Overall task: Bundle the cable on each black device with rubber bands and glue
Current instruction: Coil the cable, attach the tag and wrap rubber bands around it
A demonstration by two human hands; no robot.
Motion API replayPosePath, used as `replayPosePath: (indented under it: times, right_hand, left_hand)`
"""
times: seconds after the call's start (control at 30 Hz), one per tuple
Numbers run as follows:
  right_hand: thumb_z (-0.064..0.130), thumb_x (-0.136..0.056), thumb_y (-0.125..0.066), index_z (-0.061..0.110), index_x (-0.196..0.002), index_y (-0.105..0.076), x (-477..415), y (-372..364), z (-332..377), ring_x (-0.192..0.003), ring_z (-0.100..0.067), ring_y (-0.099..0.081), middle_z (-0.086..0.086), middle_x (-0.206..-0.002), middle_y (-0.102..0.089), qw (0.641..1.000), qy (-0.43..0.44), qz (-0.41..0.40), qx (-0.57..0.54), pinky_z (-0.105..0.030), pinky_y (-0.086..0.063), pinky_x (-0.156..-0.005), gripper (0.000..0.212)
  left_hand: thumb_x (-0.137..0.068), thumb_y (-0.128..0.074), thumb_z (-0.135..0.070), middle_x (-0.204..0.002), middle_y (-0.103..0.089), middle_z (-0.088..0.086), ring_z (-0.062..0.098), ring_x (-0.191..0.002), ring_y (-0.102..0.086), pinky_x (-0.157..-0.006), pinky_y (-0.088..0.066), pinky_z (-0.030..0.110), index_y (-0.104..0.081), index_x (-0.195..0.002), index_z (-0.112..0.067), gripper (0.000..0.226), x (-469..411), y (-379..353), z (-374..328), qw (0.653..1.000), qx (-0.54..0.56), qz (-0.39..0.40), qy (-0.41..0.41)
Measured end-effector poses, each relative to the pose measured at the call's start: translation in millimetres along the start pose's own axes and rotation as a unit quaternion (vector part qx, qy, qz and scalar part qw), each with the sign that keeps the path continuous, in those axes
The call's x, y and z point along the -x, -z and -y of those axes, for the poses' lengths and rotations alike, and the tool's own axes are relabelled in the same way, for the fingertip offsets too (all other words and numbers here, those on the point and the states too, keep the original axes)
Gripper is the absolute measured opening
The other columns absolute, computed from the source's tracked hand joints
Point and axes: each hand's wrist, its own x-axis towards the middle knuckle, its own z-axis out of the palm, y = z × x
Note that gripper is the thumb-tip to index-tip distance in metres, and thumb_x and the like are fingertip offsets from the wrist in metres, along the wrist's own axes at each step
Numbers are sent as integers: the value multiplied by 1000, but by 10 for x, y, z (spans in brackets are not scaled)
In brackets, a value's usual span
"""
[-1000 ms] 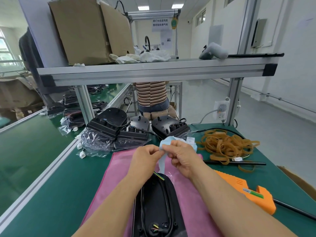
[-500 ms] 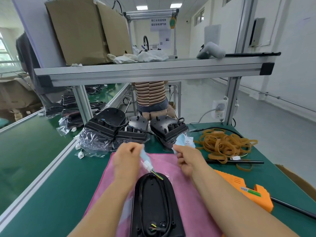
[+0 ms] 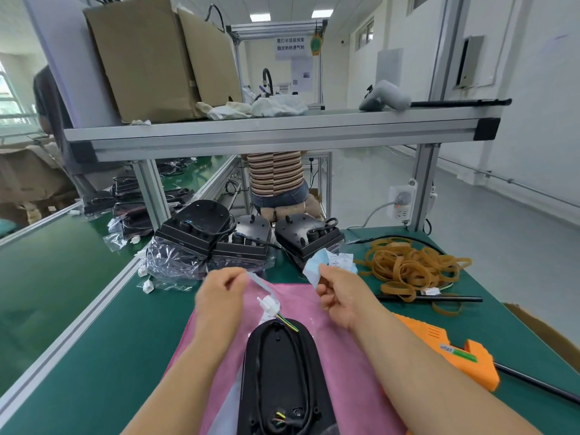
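Under both grips, the green desk (image 3: 94,340) is carrying a pink cloth (image 3: 354,372) with the black device (image 3: 279,378) lying on it. Left hand (image 3: 219,296) is pinching a clear strip above the white connector (image 3: 268,304); right hand (image 3: 340,293) is pinching blue paper (image 3: 314,268), rubber bands (image 3: 408,265) lying beyond it.

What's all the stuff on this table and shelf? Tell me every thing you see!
Black device: one, black, on the pink cloth near the person.
White connector: one, white, on the device's cable end.
Pink cloth: one, pink, on the green table.
Other black devices: several, black, at the far table edge, some in clear bags.
Rubber bands: a pile, tan, right side.
Glue gun: one, orange, right of the cloth.
Cardboard boxes: two, brown, on the shelf.
Left hand: pinches a thin pale strip.
Right hand: holds blue paper.
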Motion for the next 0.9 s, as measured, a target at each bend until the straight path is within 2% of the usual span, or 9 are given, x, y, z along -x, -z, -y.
replayPosePath:
  times: [0.03, 0.13, 0.27, 0.37, 0.5, 0.6, 0.7, 0.83, 0.9]
  right_hand:
    - [8, -97, -54, 12, -81, -53, 11, -8, -1, -37, -1, -41, 3, -49, -47, 1000, -4, 4, 4, -10, -23, -30, 16]
    - [5, -96, -55, 10, -85, -54, 20, -13, -19, -36, 0, -40, -1, -59, -46, 1000, -11, 18, 15, -10, -24, -30, 13]
    - [1, -90, -60, 5, -91, -63, 62, -5, -21, -37, -1, -39, -4, -65, -50, 997, -6, 42, 63, -10, -25, -31, 5]
    - [2, -91, -54, 6, -85, -62, 88, 21, 6, -44, -7, -42, -3, -62, -56, 992, 39, 19, 122, -15, -28, -36, 11]
    - [4, -94, -50, 15, -95, -67, 129, 53, 32, -61, -9, -50, 3, -78, -62, 935, 176, -47, 305, -12, -38, -43, 20]
    - [4, -86, -57, 15, -74, -62, 157, 44, -3, -51, -9, -46, 1, -64, -58, 924, 190, -38, 330, -13, -35, -40, 18]
    - [10, -88, -59, 12, -73, -62, 207, -29, -32, -46, -8, -47, -5, -66, -62, 939, 120, 19, 322, -16, -34, -40, 16]
    - [36, -99, -56, 2, -106, -68, 195, -121, -63, -83, -16, -69, -11, -94, -71, 983, -11, 135, 125, -26, -57, -74, 36]
    - [27, -98, -58, 5, -102, -68, 159, -125, -64, -84, -15, -71, -8, -90, -75, 988, -29, 149, -1, -26, -57, -72, 25]
  left_hand:
    - [-89, -67, -14, -98, -63, -8, 2, -89, -58, -80, -43, 18, -71, -93, -27, 14, 58, -63, -92, 998, 22, 45, -49]
    - [-83, -70, 0, -95, -60, -7, 4, -83, -55, -76, -41, 12, -70, -107, -23, 32, 189, -225, -268, 972, 12, 145, -184]
    - [-85, -73, -13, -92, -54, -11, 6, -85, -54, -73, -42, 14, -71, -102, -29, 24, 202, -387, -319, 954, -39, 175, -239]
    - [-84, -74, -20, -82, -59, -9, 5, -75, -55, -68, -43, 18, -71, -79, -25, 8, 215, -434, -305, 973, -7, 132, -190]
    - [-84, -70, -10, -66, -69, -6, 8, -63, -60, -65, -49, 21, -72, -77, -16, 9, 151, -437, -287, 989, 106, 107, -6]
    - [-88, -65, 3, -70, -72, 10, 14, -64, -71, -60, -57, 21, -64, -92, -2, 6, 71, -383, -312, 946, 277, 91, 141]
    - [-90, -62, 7, -65, -71, 11, 16, -64, -73, -57, -58, 21, -57, -89, -5, 13, 20, -316, -333, 908, 361, 95, 191]
    - [-90, -63, 3, -62, -70, 8, 10, -53, -68, -44, -50, 16, -59, -84, -8, 13, 2, -271, -378, 903, 357, 130, 200]
    - [-90, -64, -1, -66, -73, 6, 6, -47, -62, -41, -43, 14, -62, -91, -6, 6, 5, -246, -386, 915, 318, 167, 186]
